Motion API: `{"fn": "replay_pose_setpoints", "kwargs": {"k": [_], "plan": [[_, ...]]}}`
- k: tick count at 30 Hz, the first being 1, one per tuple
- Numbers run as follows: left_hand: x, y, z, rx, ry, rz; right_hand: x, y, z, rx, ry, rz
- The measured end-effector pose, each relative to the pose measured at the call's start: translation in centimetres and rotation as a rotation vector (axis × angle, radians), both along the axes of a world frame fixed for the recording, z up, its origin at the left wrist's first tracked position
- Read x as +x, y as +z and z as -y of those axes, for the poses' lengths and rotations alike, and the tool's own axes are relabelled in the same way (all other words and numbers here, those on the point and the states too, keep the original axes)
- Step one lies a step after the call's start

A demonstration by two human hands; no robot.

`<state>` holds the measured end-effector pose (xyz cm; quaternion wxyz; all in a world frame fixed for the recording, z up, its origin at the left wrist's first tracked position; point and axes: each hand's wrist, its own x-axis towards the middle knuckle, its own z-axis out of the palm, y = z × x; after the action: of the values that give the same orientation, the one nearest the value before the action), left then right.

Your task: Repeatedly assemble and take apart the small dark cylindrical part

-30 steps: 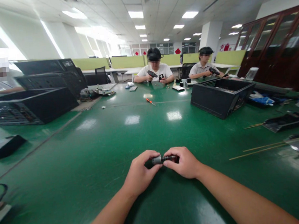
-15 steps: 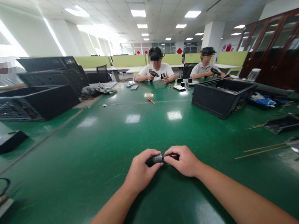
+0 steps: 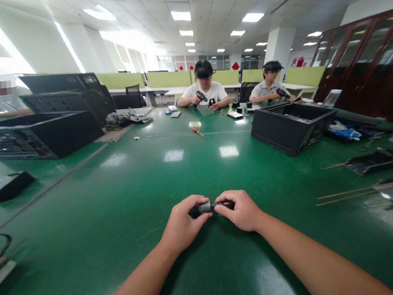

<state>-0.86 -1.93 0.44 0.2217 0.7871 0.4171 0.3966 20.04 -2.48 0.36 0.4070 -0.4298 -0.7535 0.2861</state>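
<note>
Your left hand [image 3: 180,222], in the head view, grips a small grey cylinder [image 3: 205,208] between thumb and fingers; your right hand [image 3: 243,212], just beside it, pinches the slim dark shaft [image 3: 225,204] next to that cylinder. Well beyond both hands on the green worktop [image 3: 118,197] lies an orange screwdriver [image 3: 196,131]; farther right of your right hand stands a black case [image 3: 275,135].
</note>
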Motion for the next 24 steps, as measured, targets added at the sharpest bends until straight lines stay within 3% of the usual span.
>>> {"fn": "replay_pose_setpoints", "kwargs": {"k": [24], "plan": [[-0.21, 0.28, 0.25, 0.127, -0.016, -0.002, 0.08, -0.02, 0.03, -0.038, 0.001, -0.048]]}}
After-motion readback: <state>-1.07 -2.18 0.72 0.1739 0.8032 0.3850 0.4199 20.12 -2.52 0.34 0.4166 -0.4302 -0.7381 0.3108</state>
